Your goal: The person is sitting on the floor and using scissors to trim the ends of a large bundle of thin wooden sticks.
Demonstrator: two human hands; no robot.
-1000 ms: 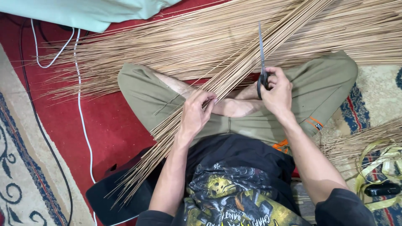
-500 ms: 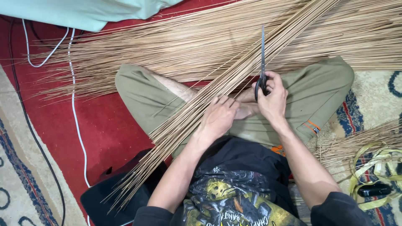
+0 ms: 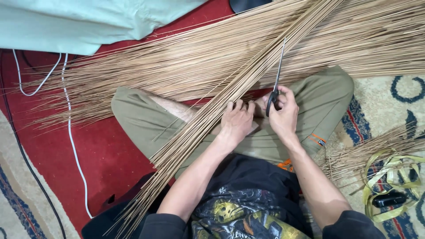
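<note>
I sit cross-legged in olive shorts with a long bundle of thin tan sticks [image 3: 208, 119] lying slantwise across my lap, from lower left to upper right. My left hand [image 3: 237, 121] rests palm-down on the bundle, its fingers curled over the sticks. My right hand [image 3: 283, 113] grips the black handles of a pair of scissors [image 3: 276, 73], whose closed blades point up and away along the bundle's right side.
A wide spread of the same sticks [image 3: 354, 40] covers the red mat [image 3: 102, 155] ahead. A pale green cloth [image 3: 88, 22] lies top left, white and black cables [image 3: 68, 128] at left. Stick offcuts [image 3: 367, 150], yellow strapping [image 3: 389, 177] and a small black object [image 3: 388, 199] lie right.
My left hand has slid up the bundle toward the right hand. The scissors stay upright in my right hand, nearly unmoved. The view has shifted slightly.
</note>
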